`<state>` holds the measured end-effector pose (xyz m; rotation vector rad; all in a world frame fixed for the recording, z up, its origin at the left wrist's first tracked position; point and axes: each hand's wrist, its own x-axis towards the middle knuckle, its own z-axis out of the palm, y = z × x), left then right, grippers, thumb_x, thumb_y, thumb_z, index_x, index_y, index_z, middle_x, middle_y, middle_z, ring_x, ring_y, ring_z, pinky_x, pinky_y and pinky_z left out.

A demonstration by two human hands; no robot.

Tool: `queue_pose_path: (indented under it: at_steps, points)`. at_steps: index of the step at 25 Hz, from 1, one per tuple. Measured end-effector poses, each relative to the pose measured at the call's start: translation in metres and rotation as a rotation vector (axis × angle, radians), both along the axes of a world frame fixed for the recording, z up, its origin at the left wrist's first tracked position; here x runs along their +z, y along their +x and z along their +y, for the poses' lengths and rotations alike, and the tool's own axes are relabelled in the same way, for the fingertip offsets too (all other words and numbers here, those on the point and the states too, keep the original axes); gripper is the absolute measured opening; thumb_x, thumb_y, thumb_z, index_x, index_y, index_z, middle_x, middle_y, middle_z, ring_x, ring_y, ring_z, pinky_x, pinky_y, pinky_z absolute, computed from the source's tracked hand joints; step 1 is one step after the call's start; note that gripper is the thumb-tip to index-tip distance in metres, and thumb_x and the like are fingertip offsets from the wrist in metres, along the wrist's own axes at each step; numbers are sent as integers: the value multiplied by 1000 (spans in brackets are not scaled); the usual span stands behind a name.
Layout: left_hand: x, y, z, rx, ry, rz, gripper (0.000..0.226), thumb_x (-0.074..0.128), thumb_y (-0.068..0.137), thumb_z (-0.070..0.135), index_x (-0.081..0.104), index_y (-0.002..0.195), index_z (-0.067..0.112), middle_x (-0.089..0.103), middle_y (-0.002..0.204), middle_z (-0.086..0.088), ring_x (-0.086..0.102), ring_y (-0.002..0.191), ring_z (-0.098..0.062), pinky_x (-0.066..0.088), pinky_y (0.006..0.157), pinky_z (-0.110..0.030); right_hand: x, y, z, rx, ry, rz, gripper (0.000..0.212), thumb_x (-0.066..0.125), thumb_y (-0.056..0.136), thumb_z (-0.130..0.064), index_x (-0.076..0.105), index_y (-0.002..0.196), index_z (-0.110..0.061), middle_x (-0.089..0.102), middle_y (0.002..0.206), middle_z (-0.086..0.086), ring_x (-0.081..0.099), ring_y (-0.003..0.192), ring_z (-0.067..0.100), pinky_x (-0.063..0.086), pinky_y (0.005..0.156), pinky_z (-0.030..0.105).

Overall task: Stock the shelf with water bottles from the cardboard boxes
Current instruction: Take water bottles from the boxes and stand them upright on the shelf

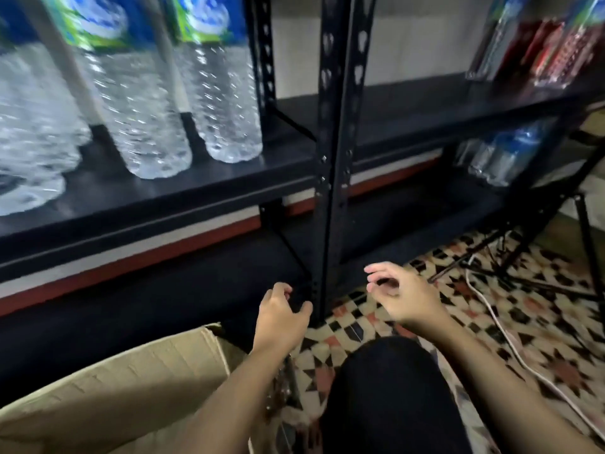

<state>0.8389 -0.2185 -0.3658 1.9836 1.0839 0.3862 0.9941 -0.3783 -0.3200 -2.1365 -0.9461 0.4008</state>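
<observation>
Head view: the black metal shelf [183, 188] fills the upper half of the frame, split by an upright post [334, 158]. On its left bay stand water bottles [226, 103], upright and close together near the front edge, with bare board to their right. Further bottles and red packs sit in the right bay, too blurred to identify. A cardboard box [114, 388] lies on the floor at lower left, one flap raised toward the camera; its contents are hidden from this angle. A bent knee [386, 388] in dark cloth occupies the lower centre. The left hand [281, 319] hovers just beyond the box's right corner, its fingers [284, 288] loosely curled and holding nothing. The right hand [402, 296] hovers over the patterned floor [491, 306], its fingers [376, 268] half spread and likewise empty. The box lies down and to the left of both hands, so the left hand is nearer. The next reach probably goes back and down into the box. A white cable [510, 348] runs across the tiles at right.
</observation>
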Motion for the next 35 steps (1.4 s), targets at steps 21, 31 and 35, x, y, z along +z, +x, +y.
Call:
queue_pose_path:
  at_steps: [21, 31, 35]
  points:
    - [-246, 27, 20, 288, -263, 661, 114, 89, 59, 48, 23, 143, 6, 50, 132, -21, 59, 111, -40, 54, 89, -49, -214, -8, -51, -339, -401, 389, 32, 60, 96, -29, 58, 128, -27, 61, 127, 0, 53, 70, -2, 38, 44, 6]
    - [-266, 50, -74, 50, -598, 626, 142, 76, 3, 82, 59, 124, 11, 67, 116, -10, 68, 100, -26, 58, 89, -41, -238, -26, -124, -528, -492, 426, 44, 65, 89, -36, 54, 131, -29, 58, 131, 5, 59, 110, 25, 48, 97, 38]
    - [-259, 62, -97, -17, -669, 616, 129, 81, 11, 74, 61, 123, 12, 71, 107, -9, 72, 88, -25, 61, 80, -43, -241, -30, -158, -673, -502, 397, 57, 63, 89, -45, 45, 140, -28, 50, 138, 7, 47, 126, 26, 41, 104, 37]
